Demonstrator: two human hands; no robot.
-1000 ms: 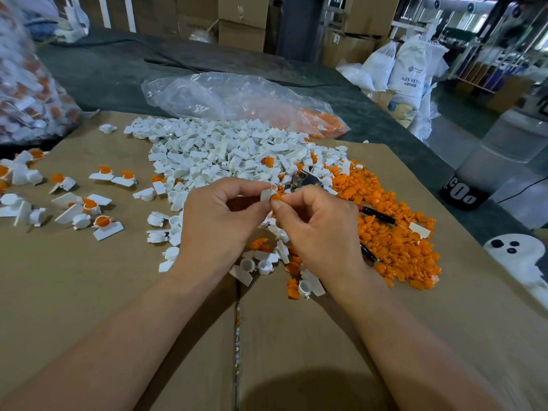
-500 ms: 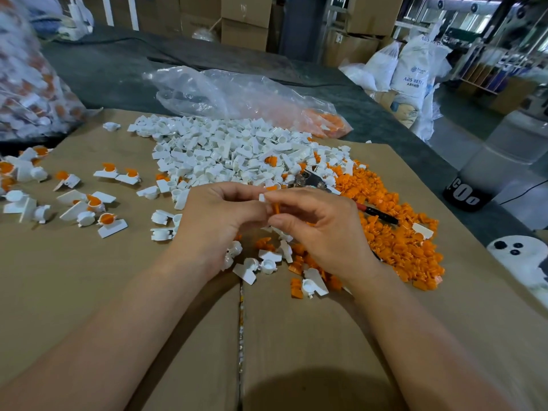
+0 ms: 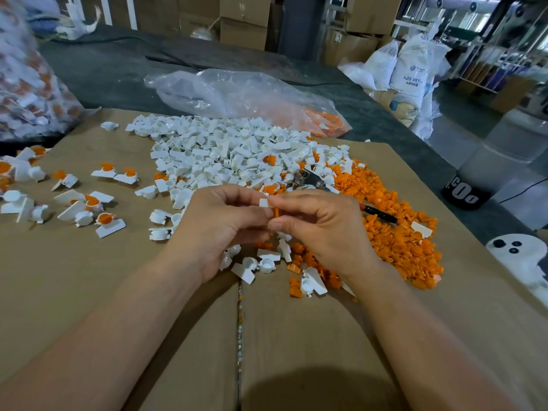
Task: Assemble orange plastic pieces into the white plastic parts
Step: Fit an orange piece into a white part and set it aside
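Observation:
My left hand (image 3: 219, 229) and my right hand (image 3: 323, 229) meet fingertip to fingertip above the cardboard. Between them a small white plastic part (image 3: 263, 202) sticks up, and an orange piece (image 3: 276, 212) shows just below it. Left fingers pinch the white part; right fingers pinch the orange piece. A big heap of white parts (image 3: 225, 155) lies behind my hands. The heap of orange pieces (image 3: 394, 232) spreads to the right. Finished white parts with orange inserts (image 3: 98, 203) lie scattered at the left.
Flattened cardboard (image 3: 89, 277) covers the table. A clear plastic bag (image 3: 237, 96) with some orange pieces lies at the back. Pliers (image 3: 308, 180) rest between the two heaps, and a dark pen (image 3: 379, 213) lies on the orange heap. A full bag (image 3: 26, 84) stands far left.
My hands stayed together at the same spot, and the fingers shifted slightly around the white part and orange piece. The view moved a little.

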